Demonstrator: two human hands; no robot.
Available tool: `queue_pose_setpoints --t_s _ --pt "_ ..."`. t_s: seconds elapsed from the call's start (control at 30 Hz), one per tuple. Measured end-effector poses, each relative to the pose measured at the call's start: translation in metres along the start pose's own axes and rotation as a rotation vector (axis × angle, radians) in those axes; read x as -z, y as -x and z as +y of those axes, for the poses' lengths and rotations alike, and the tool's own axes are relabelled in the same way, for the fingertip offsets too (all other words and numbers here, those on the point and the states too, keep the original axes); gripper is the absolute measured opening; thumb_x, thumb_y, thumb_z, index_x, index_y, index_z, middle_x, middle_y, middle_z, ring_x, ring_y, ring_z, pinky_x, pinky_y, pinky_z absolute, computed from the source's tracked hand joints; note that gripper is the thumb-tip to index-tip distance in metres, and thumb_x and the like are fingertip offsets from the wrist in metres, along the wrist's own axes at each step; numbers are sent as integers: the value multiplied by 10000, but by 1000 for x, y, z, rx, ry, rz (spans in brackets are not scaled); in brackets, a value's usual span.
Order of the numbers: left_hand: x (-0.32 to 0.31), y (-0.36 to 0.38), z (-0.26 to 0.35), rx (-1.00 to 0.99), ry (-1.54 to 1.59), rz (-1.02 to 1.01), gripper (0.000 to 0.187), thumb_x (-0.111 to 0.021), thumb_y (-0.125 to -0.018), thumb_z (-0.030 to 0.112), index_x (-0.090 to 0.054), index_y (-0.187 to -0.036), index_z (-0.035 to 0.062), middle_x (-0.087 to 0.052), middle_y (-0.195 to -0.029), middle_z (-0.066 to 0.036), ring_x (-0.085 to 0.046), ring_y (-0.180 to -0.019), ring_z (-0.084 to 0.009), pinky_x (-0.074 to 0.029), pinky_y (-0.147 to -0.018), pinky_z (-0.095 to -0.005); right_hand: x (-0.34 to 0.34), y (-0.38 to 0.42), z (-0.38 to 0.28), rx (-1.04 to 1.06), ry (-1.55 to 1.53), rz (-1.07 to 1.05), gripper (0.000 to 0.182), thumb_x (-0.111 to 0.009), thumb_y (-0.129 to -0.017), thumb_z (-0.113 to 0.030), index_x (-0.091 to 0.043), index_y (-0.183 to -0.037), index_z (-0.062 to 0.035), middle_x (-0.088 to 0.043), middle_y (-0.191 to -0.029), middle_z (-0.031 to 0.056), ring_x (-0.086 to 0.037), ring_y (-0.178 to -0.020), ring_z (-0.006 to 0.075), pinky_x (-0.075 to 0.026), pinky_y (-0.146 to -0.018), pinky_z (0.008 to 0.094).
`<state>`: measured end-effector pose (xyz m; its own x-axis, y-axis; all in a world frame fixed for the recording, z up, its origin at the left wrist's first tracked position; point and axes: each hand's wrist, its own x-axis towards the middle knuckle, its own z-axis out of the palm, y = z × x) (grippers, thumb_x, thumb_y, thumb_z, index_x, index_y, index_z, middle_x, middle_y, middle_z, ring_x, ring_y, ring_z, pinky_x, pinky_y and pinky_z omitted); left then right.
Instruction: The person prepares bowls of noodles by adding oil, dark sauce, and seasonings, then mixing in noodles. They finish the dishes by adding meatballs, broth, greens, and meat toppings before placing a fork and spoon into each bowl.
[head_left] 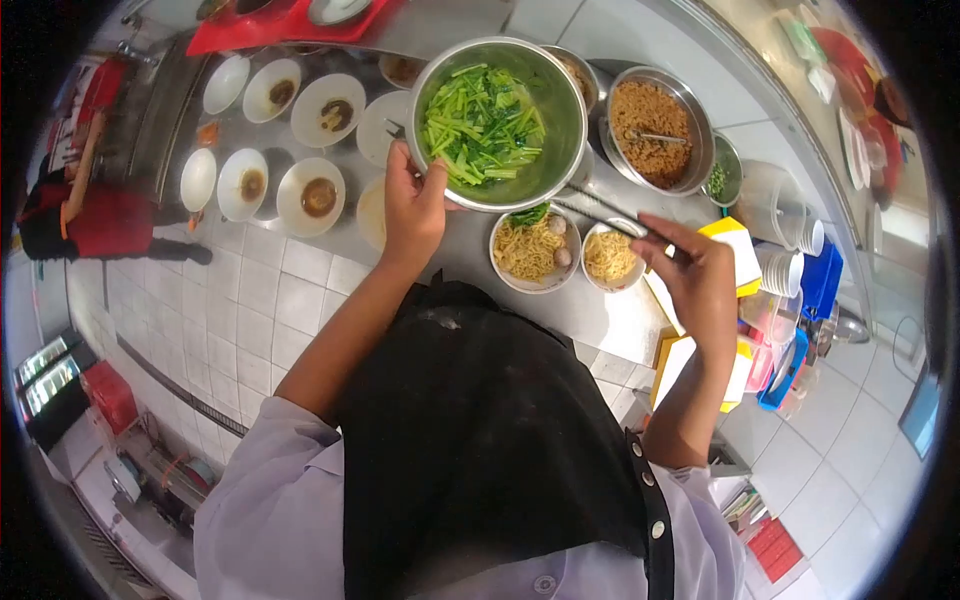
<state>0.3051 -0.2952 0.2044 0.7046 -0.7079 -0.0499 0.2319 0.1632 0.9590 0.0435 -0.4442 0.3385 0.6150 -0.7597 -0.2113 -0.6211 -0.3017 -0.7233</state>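
Note:
My left hand (418,208) grips the rim of a large steel bowl (572,110), tilted toward me, with chopped green vegetables (482,125) inside. Dark chopsticks (598,218) are held in my right hand (690,270), their tips reaching behind the steel bowl's lower edge. Just below the bowl stands a bowl of noodles (525,252) topped with greens and meatballs (561,242). Beside it, under the chopsticks, is a smaller bowl of noodles (610,257) with no greens showing.
Several white bowls (318,195) with dark sauce stand on the steel counter at left. A steel pot of minced topping (650,130) with a spoon and a bowl of chopped scallions (720,180) sit at right. Yellow-white boxes (700,365) edge the counter. Another person (95,215) stands far left.

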Motion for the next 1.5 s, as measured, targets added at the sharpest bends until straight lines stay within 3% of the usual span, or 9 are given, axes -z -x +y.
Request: queue_pose_setpoints --t_s 0.1,0.4,0.73,0.93,1.03,1.2,1.4,1.47,1.5 --pt "0 0 1 -3 -31 -86 109 -502 -1033 73 -442 -1117 38 -587 -1003 -67 -645 -821 -78 -582 -582 -205 0 -27 -24 210 305 46 319 -767 -880 -265 -759 -1123 -59 -744 -895 197 -729 -822 338 -555 -736 412" --pt "-27 21 4 53 -58 -146 87 -507 -1031 37 -455 -1100 51 -584 -962 -34 -563 -752 -35 -523 -595 -198 -26 -64 -41 221 509 139 337 -748 -881 -362 -778 -1067 -82 -717 -815 209 -701 -790 389 -549 -720 464" --pt "-24 20 1 16 -85 -222 76 -533 -1014 23 -472 -1038 59 -522 -883 18 -463 -730 -11 -418 -632 -198 -39 -78 -62 558 750 82 236 -715 -870 -205 -765 -1093 -146 -714 -873 103 -718 -826 296 -558 -672 452" --pt "-24 22 -1 16 -80 -258 89 -540 -1009 20 -464 -1014 64 -484 -854 35 -420 -734 -13 -363 -641 -200 -10 -70 -71 405 660 42 235 -730 -878 -270 -769 -1052 -117 -717 -799 151 -713 -778 339 -569 -702 457" --pt "-23 22 1 39 -89 -304 129 -492 -1030 -2 -476 -1154 32 -600 -1024 -33 -566 -896 -46 -474 -782 -215 -18 -70 -72 356 594 -13 258 -742 -871 -316 -779 -1004 -99 -716 -782 174 -706 -764 366 -565 -714 473" --pt "-31 22 3 94 -51 -207 85 -541 -1013 25 -465 -1019 64 -480 -853 36 -421 -724 -9 -358 -629 -200 -43 -70 -59 313 686 -44 281 -751 -859 -331 -786 -989 -83 -717 -803 188 -705 -778 373 -561 -715 475" --pt "-32 20 7 113 -64 -148 68 -524 -1025 38 -460 -1045 49 -542 -894 0 -536 -729 -22 -511 -577 -198 -6 -48 -62 330 414 56 232 -753 -874 -247 -784 -974 -40 -685 -737 221 -685 -665 375 -548 -661 434" --pt "-31 17 9 112 -53 -127 74 -514 -1026 40 -451 -1065 45 -566 -915 -21 -582 -761 -43 -557 -578 -215 4 -43 -57 239 270 145 225 -762 -886 -226 -782 -973 -20 -663 -684 218 -653 -574 342 -535 -632 379" --pt "-29 16 9 111 -42 -107 85 -504 -1028 41 -442 -1085 41 -589 -936 -42 -628 -794 -65 -602 -580 -233 7 -41 -57 163 227 128 235 -772 -892 -203 -773 -1001 5 -701 -714 191 -664 -580 231 -536 -646 321"
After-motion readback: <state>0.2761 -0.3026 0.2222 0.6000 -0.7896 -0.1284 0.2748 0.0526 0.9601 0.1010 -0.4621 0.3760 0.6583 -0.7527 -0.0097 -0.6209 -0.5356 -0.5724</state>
